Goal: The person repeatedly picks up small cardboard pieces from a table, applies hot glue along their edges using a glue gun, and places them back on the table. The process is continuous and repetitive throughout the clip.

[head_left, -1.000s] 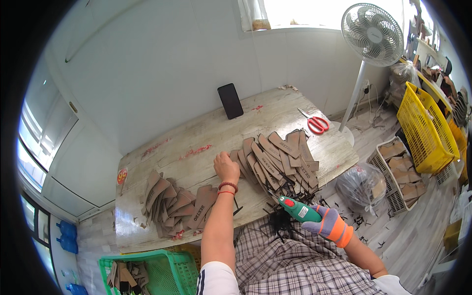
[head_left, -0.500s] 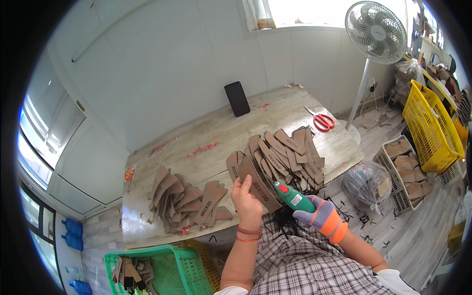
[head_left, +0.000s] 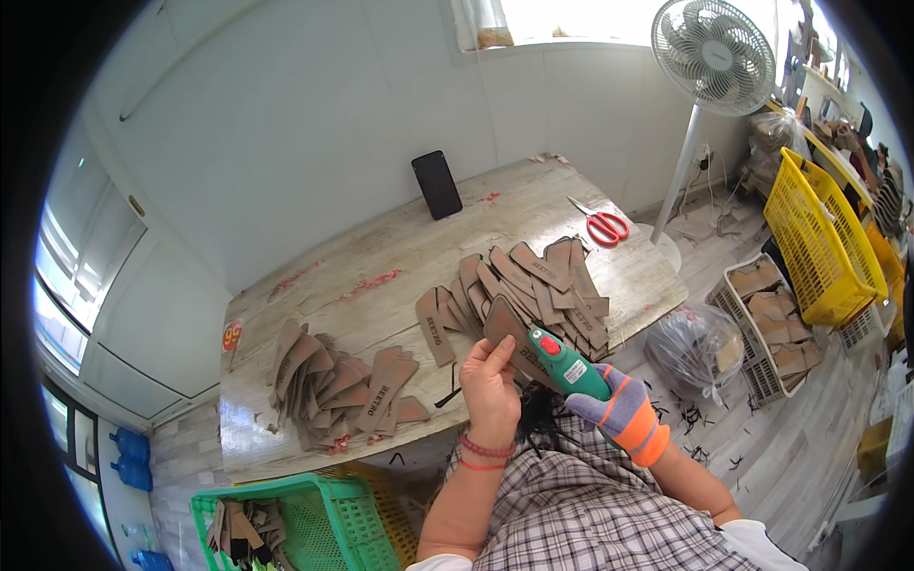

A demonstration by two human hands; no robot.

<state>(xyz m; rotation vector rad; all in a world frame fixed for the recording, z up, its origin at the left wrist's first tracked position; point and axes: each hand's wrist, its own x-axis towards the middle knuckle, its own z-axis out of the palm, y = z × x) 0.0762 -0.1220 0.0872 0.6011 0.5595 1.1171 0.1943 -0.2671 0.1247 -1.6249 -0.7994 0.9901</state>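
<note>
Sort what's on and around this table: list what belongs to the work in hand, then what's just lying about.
In use: left hand holding brown cut piece; gloved right hand holding green tool; piles of brown pieces.

Lying about: red scissors, black phone, fan, yellow basket.

Single head view, fisheye, looking down over table (head_left: 400,257), hands near.

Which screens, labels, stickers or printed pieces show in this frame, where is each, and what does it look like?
Phone: leans upright against the wall at the table's far edge; dark rectangle, screen blank.
Sticker: table's left edge; small, roundish, red and yellow.
Label on green tool: in the gloved right hand; small white patch.
Brown cut pieces: fanned in piles on the table; dark print on each, one held in the bare left hand.
</note>
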